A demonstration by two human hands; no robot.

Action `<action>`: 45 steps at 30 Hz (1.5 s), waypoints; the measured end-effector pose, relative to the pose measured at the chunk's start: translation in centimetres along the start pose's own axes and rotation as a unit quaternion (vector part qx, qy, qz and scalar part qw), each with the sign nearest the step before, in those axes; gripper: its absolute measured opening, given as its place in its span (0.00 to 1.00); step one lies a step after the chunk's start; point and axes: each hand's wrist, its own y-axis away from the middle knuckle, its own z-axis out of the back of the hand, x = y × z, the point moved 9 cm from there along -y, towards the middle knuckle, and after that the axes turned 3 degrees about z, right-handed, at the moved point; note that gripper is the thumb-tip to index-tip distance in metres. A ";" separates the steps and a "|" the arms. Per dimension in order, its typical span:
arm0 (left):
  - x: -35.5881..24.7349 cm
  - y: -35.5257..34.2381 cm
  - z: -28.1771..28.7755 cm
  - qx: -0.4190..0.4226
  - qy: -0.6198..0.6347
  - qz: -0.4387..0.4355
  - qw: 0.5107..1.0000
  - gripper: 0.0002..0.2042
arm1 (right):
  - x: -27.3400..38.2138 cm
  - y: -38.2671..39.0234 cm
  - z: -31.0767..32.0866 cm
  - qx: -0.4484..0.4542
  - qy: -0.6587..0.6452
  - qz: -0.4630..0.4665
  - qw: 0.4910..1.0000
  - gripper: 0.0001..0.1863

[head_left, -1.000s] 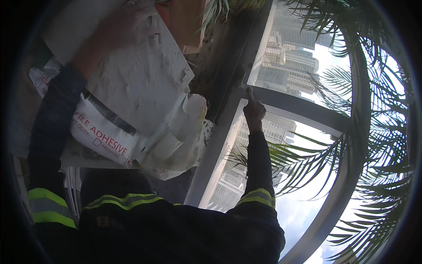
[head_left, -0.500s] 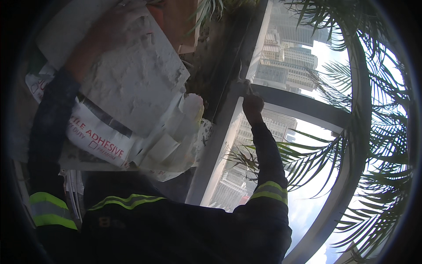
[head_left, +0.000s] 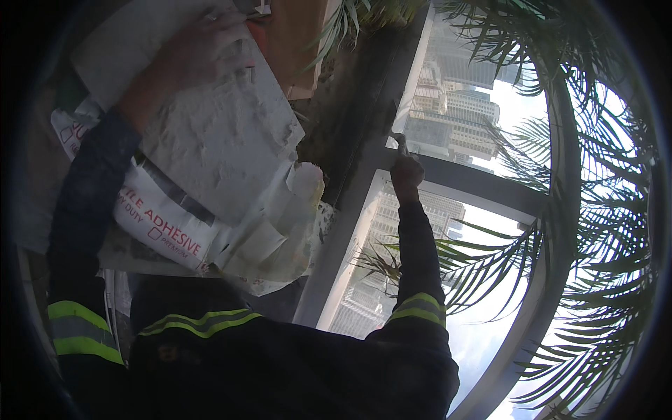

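Note:
My left hand (head_left: pixel 210 49), pale and slightly blurred, rests with fingers spread near the upper corner of a grey, powder-caked sheet (head_left: pixel 217 140) on the left. Below that sheet lies a white bag with red lettering (head_left: pixel 157 224), with torn, crumpled paper (head_left: pixel 280 224) beside it. My right hand (head_left: pixel 406 171) is closed round a small tool (head_left: pixel 400 143), probably a scraper or trowel, whose tip is at the grey frame (head_left: pixel 434 168) by a dark, dirty ledge (head_left: pixel 357 133). The exact shape of the tool's blade is hard to make out.
An orange-brown box or planter (head_left: pixel 290 49) stands at the upper middle. Palm fronds (head_left: pixel 609 266) hang along the right and top. Large glass panes with tall buildings (head_left: pixel 455 112) and sky beyond fill the right, bordered by a curved frame (head_left: pixel 556 238).
My right hand, with the tool, rose slightly in view, then dropped back down a little. My left hand has stayed over the sheet's upper corner, shifting only slightly.

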 end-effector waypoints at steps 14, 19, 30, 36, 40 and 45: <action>-1.8 0.1 1.9 -0.044 0.061 0.049 0.996 0.24 | 2.8 7.4 -4.3 0.096 0.056 0.039 0.993 0.43; 2.8 -0.5 -1.6 -0.080 -0.019 -0.022 0.996 0.24 | 2.2 8.5 -2.4 0.076 -0.015 -0.033 0.996 0.43; 3.5 -0.9 -2.6 -0.085 0.039 -0.061 0.994 0.23 | 2.8 12.1 -2.0 0.117 -0.021 0.030 0.992 0.47; 0.7 -0.5 -1.1 -0.025 0.069 -0.074 0.995 0.24 | 2.0 12.7 -2.3 0.143 -0.064 -0.036 0.987 0.46; -1.5 0.0 1.1 -0.031 0.050 0.016 0.998 0.24 | 4.3 15.9 -2.9 0.164 -0.043 -0.010 0.985 0.46; 0.0 -0.8 -0.4 -0.020 0.035 0.004 0.999 0.23 | 4.5 18.0 -2.4 0.124 -0.069 -0.043 0.989 0.46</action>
